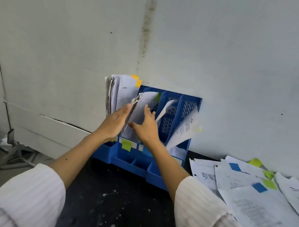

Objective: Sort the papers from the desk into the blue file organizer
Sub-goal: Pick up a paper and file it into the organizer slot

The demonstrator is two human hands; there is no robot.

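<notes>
A blue file organizer [166, 171] stands against the wall at the back of the dark desk [116, 203]. Its leftmost slot holds a thick upright stack with yellow tabs [123, 90]. In the second slot sits a bundle of papers [140, 108] with a green tab. My left hand [115, 122] presses flat against the bundle's left side. My right hand [146, 127] lies with straight fingers on its front sheet. A curled sheet [166, 108] stands in the third slot, and a bent sheet [184, 130] leans out of the fourth.
Loose papers [258, 196] with blue and green sticky tabs are spread over the desk at the right. A green sticky note [126, 144] marks the organizer's front. Left of the desk a metal stand [12, 151] sits on the floor. A white wall rises right behind.
</notes>
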